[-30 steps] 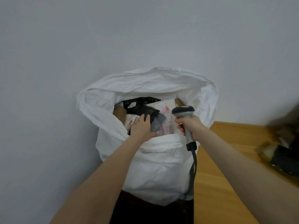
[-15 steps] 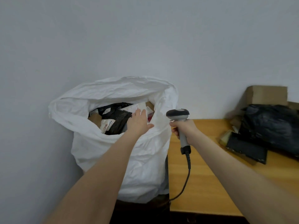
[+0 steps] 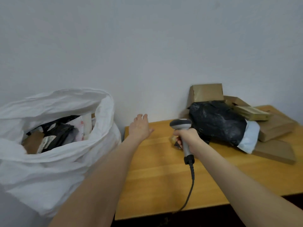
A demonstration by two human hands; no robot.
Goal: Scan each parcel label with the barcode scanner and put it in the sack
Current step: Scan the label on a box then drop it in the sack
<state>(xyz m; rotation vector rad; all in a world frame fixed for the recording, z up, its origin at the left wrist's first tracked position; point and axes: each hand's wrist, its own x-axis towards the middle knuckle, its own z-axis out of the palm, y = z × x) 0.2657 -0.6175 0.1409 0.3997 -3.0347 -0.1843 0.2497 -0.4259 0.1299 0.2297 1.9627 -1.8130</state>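
Note:
A big white sack (image 3: 54,169) stands at the left, its mouth wide, with several black and white parcels (image 3: 60,133) inside. My left hand (image 3: 140,128) hovers empty with fingers apart over the table's left end, just right of the sack. My right hand (image 3: 188,140) grips the grey barcode scanner (image 3: 181,124) by its handle, head pointing away from me. A large black bagged parcel (image 3: 216,122) lies on the table right of the scanner, with a pale blue parcel (image 3: 250,136) at its end.
The wooden table (image 3: 160,177) runs from the sack to the right edge. Brown cardboard boxes (image 3: 206,92) are piled at its back right against the white wall, one flat box (image 3: 275,151) nearer me. The scanner's cable (image 3: 191,185) hangs over the front edge.
My left hand has let go of the parcel in the sack and swung right over the table. The view has turned right, bringing the parcel pile in. The scanner moved right with it.

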